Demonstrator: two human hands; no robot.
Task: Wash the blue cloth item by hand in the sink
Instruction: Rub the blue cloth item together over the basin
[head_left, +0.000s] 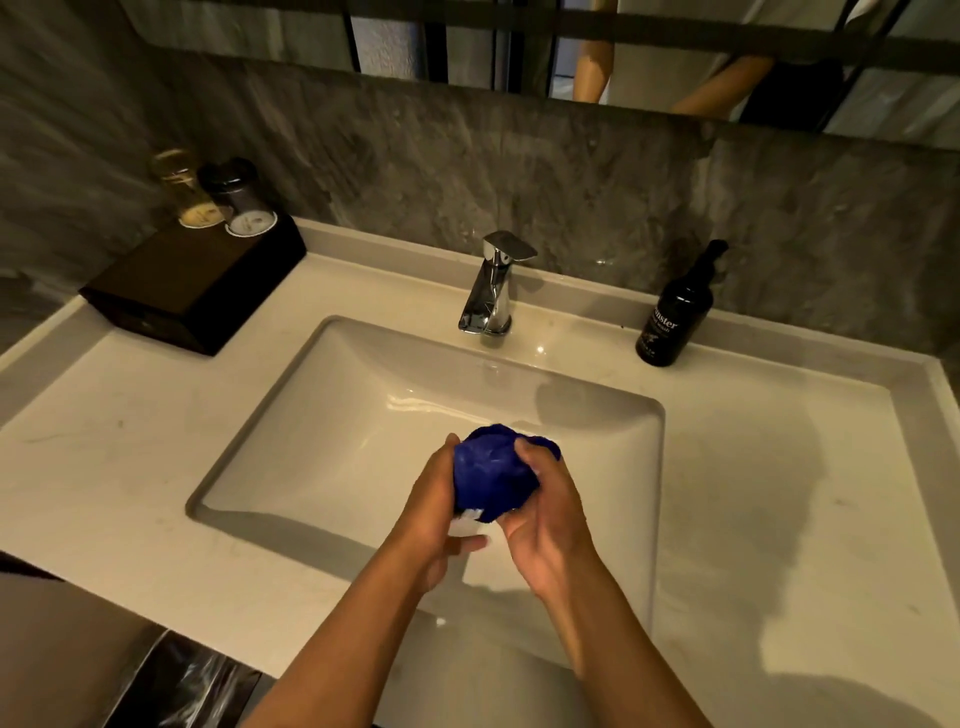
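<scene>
A bunched blue cloth (491, 475) with a white edge at its lower end is held over the near side of the white rectangular sink (311, 415). My left hand (431, 512) grips it from the left, fingers wrapped around its underside. My right hand (545, 512) clasps it from the right, thumb pressed on top. The chrome faucet (491, 291) stands at the back of the basin; no water is seen running from it.
A black pump bottle (675, 317) stands right of the faucet. A dark wooden box (192, 291) with two upturned glasses (228, 200) sits at the back left of the counter. A mirror above the stone backsplash reflects a person's arms. A black bin bag lies at lower left.
</scene>
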